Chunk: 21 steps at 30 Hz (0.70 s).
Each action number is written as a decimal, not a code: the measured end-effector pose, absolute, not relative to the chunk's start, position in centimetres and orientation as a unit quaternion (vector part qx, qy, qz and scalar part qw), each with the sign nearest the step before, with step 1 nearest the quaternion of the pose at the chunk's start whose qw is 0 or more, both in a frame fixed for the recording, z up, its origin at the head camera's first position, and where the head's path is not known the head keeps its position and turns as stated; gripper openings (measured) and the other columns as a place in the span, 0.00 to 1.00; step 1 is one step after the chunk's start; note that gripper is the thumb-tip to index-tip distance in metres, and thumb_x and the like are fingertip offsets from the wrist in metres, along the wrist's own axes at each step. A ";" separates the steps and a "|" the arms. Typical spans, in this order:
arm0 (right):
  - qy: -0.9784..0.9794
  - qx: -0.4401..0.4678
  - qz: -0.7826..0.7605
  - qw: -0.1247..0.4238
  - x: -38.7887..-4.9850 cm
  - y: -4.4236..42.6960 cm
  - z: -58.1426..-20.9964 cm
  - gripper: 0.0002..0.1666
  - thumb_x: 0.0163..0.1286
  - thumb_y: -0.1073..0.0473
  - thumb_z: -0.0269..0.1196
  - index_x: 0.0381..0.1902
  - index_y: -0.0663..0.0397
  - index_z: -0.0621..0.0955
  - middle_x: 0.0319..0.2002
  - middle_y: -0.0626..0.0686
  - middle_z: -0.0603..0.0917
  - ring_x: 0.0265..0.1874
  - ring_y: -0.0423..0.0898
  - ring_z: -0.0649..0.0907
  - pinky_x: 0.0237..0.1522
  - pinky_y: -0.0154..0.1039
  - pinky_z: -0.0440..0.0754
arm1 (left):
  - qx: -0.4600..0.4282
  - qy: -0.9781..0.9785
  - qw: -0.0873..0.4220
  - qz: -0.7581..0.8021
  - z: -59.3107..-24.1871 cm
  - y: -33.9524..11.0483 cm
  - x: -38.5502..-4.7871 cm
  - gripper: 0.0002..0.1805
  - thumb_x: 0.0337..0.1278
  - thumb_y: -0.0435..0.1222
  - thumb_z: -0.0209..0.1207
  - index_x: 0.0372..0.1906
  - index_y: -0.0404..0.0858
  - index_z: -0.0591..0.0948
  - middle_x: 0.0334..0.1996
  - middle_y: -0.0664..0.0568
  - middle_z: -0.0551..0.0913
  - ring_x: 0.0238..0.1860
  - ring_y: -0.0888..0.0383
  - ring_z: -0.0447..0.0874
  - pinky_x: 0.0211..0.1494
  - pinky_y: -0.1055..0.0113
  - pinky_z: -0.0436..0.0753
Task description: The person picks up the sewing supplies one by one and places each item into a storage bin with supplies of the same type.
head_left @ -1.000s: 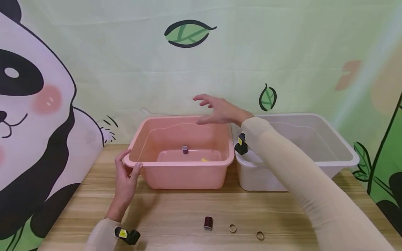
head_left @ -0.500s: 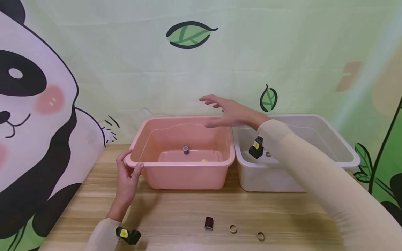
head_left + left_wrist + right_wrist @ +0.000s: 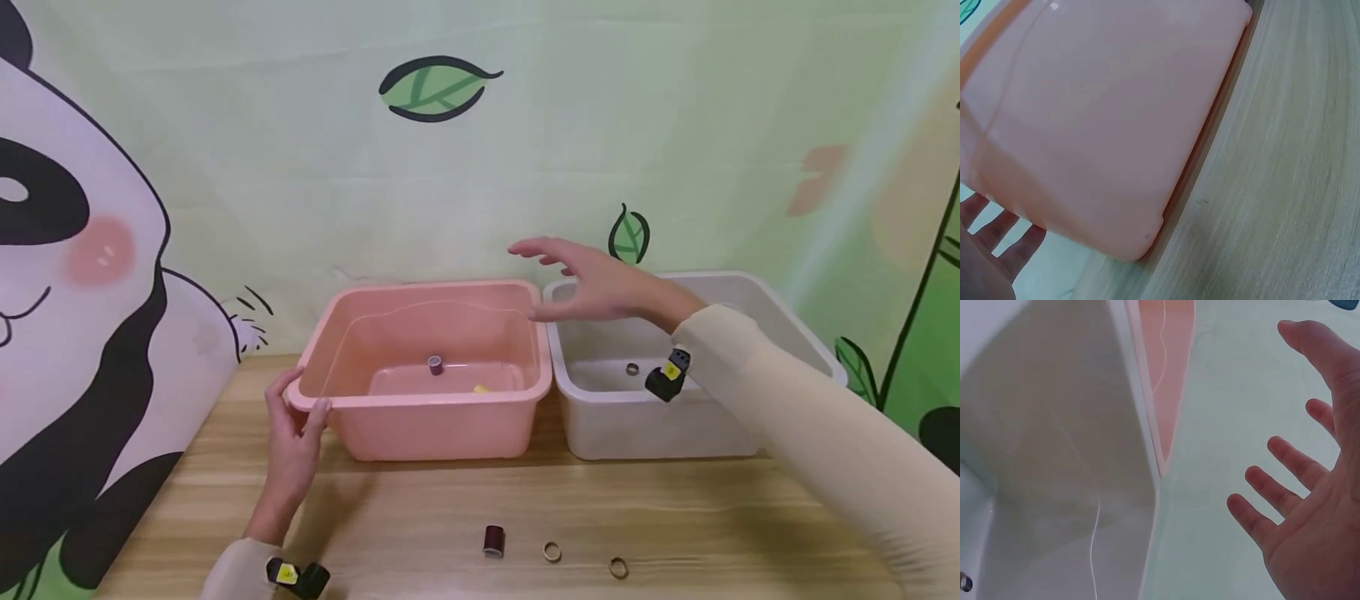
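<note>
A pale green fabric backdrop printed with leaves and a panda (image 3: 300,183) fills the twelve o'clock side, the panda towards ten; before it spreads a light brown wood-grain table (image 3: 390,508); with the dial centred on the pink rectangular plastic basin (image 3: 435,431), the greyish-white rectangular plastic basin (image 3: 660,433) stands just beside it at three o'clock; the person's right hand (image 3: 600,282) is raised at two o'clock, above the neighbouring rims, spread wide with thumb well apart from fingers; the left hand (image 3: 291,454) grips the pink rim's corner at eight o'clock; a dark maroon thread spool (image 3: 493,541) stands on the table at five o'clock, a second dark spool (image 3: 435,365) near the pink basin's middle, a yellow object (image 3: 482,388), partly hidden by the rim, towards its four; one brass-coloured metal ring (image 3: 552,561) lies near five o'clock, another ring (image 3: 619,577) near four, and a small ring (image 3: 632,368) inside the greyish-white basin towards its nine.
</note>
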State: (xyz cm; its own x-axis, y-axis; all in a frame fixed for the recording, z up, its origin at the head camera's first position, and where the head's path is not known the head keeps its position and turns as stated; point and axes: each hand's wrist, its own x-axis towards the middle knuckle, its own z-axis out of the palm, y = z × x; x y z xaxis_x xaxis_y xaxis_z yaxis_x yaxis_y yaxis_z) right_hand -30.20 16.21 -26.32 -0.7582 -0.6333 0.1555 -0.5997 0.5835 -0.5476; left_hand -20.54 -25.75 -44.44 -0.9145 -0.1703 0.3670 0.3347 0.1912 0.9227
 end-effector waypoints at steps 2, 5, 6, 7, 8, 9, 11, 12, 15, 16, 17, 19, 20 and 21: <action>0.887 -0.354 -0.297 0.019 -29.7 16.9 -26.3 0.50 0.63 0.40 0.73 0.78 0.35 0.63 0.76 0.43 0.66 0.73 0.51 0.67 0.72 0.59 0.67 | -0.054 -0.745 0.199 -0.634 -44.3 -25.8 -20.6 0.32 0.77 0.33 0.52 0.77 0.46 0.54 0.75 0.46 0.62 0.66 0.46 0.70 0.58 0.80 0.78; 0.883 -0.361 -0.299 0.005 -28.7 18.0 -26.4 0.50 0.63 0.42 0.74 0.78 0.36 0.64 0.75 0.42 0.66 0.73 0.50 0.67 0.72 0.58 0.68 | -0.054 -0.746 0.196 -0.634 -44.3 -25.8 -20.7 0.32 0.78 0.34 0.52 0.78 0.47 0.53 0.75 0.47 0.61 0.66 0.48 0.70 0.57 0.80 0.78; 0.882 -0.363 -0.301 0.001 -28.5 18.4 -26.5 0.50 0.63 0.43 0.74 0.78 0.36 0.64 0.75 0.42 0.66 0.73 0.50 0.67 0.71 0.58 0.68 | -0.053 -0.745 0.195 -0.635 -44.3 -25.7 -20.8 0.32 0.78 0.34 0.52 0.78 0.48 0.54 0.75 0.47 0.61 0.66 0.49 0.70 0.57 0.80 0.78; 0.880 -0.365 -0.303 -0.003 -28.1 18.6 -26.7 0.50 0.63 0.43 0.74 0.78 0.36 0.64 0.75 0.42 0.66 0.73 0.50 0.67 0.71 0.58 0.69 | -0.051 -0.745 0.196 -0.636 -44.3 -25.8 -20.7 0.32 0.78 0.34 0.52 0.78 0.48 0.54 0.75 0.47 0.62 0.66 0.50 0.70 0.57 0.80 0.78; 0.879 -0.368 -0.305 -0.007 -27.9 18.9 -26.8 0.49 0.63 0.44 0.74 0.78 0.37 0.65 0.75 0.42 0.67 0.73 0.50 0.68 0.71 0.58 0.69 | -0.051 -0.744 0.196 -0.637 -44.3 -25.8 -20.6 0.32 0.78 0.34 0.52 0.78 0.47 0.54 0.75 0.47 0.62 0.65 0.51 0.70 0.57 0.80 0.78; 0.877 -0.370 -0.306 -0.011 -27.6 19.2 -26.9 0.49 0.63 0.45 0.75 0.78 0.37 0.65 0.75 0.42 0.67 0.72 0.50 0.68 0.71 0.58 0.69 | -0.051 -0.743 0.197 -0.637 -44.3 -25.9 -20.6 0.32 0.78 0.34 0.52 0.78 0.47 0.54 0.74 0.46 0.62 0.65 0.51 0.70 0.57 0.80 0.78; 0.876 -0.371 -0.307 -0.017 -27.2 19.8 -27.2 0.48 0.63 0.46 0.75 0.77 0.36 0.65 0.75 0.42 0.68 0.71 0.49 0.69 0.70 0.57 0.70 | -0.050 -0.744 0.197 -0.636 -44.2 -25.9 -20.5 0.32 0.78 0.34 0.52 0.78 0.47 0.54 0.75 0.47 0.61 0.65 0.52 0.70 0.57 0.80 0.78; 0.876 -0.371 -0.306 -0.020 -27.1 20.1 -27.4 0.48 0.63 0.47 0.75 0.77 0.36 0.66 0.75 0.42 0.68 0.71 0.49 0.70 0.70 0.57 0.70 | -0.050 -0.744 0.199 -0.636 -44.2 -26.0 -20.5 0.32 0.78 0.34 0.52 0.77 0.47 0.54 0.75 0.47 0.61 0.65 0.51 0.70 0.57 0.80 0.78; 0.878 -0.366 -0.306 -0.022 -26.6 20.9 -27.9 0.48 0.63 0.48 0.75 0.77 0.34 0.66 0.74 0.42 0.68 0.71 0.49 0.70 0.69 0.57 0.71 | -0.052 -0.747 0.199 -0.633 -44.2 -26.0 -20.6 0.32 0.78 0.34 0.52 0.78 0.47 0.54 0.76 0.48 0.60 0.67 0.49 0.69 0.58 0.81 0.76; 0.879 -0.365 -0.306 -0.022 -26.5 21.2 -28.1 0.48 0.63 0.48 0.75 0.77 0.35 0.66 0.74 0.43 0.68 0.71 0.49 0.70 0.69 0.57 0.71 | -0.052 -0.748 0.198 -0.632 -44.2 -26.0 -20.6 0.32 0.78 0.34 0.52 0.78 0.47 0.54 0.76 0.49 0.60 0.68 0.48 0.69 0.58 0.81 0.76; 0.879 -0.365 -0.307 -0.022 -26.4 21.4 -28.3 0.48 0.63 0.48 0.75 0.77 0.35 0.66 0.74 0.43 0.68 0.71 0.50 0.70 0.69 0.58 0.71 | -0.053 -0.749 0.197 -0.631 -44.2 -26.0 -20.6 0.32 0.78 0.34 0.52 0.78 0.47 0.54 0.76 0.49 0.60 0.68 0.48 0.68 0.58 0.81 0.76; 0.881 -0.362 -0.304 -0.024 -26.0 21.8 -28.5 0.48 0.63 0.48 0.75 0.77 0.36 0.66 0.74 0.43 0.68 0.71 0.50 0.70 0.69 0.58 0.71 | -0.053 -0.751 0.197 -0.628 -44.1 -25.9 -20.6 0.32 0.78 0.34 0.52 0.78 0.47 0.54 0.76 0.49 0.60 0.68 0.48 0.68 0.58 0.81 0.76; 0.883 -0.361 -0.300 -0.027 -25.8 22.0 -28.6 0.48 0.63 0.48 0.75 0.77 0.36 0.66 0.74 0.43 0.68 0.71 0.51 0.70 0.69 0.59 0.71 | -0.053 -0.752 0.196 -0.627 -44.1 -25.9 -20.7 0.32 0.78 0.34 0.52 0.78 0.47 0.54 0.76 0.49 0.60 0.68 0.48 0.69 0.58 0.81 0.76; 0.883 -0.360 -0.298 -0.030 -25.6 22.2 -28.7 0.48 0.63 0.48 0.75 0.77 0.37 0.66 0.74 0.44 0.68 0.71 0.51 0.70 0.69 0.60 0.71 | -0.052 -0.753 0.195 -0.626 -44.1 -25.9 -20.7 0.32 0.78 0.34 0.52 0.78 0.47 0.54 0.75 0.49 0.60 0.67 0.49 0.69 0.58 0.81 0.77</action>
State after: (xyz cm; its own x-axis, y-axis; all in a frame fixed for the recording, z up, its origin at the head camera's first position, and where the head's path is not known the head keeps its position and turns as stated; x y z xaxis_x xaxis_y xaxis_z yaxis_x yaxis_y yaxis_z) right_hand -25.64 22.25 -28.66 -0.7392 -0.6181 0.2674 -0.6537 0.5629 -0.5058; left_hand -20.68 -25.87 -44.12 -0.9188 -0.1651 0.3585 0.3223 0.2105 0.9229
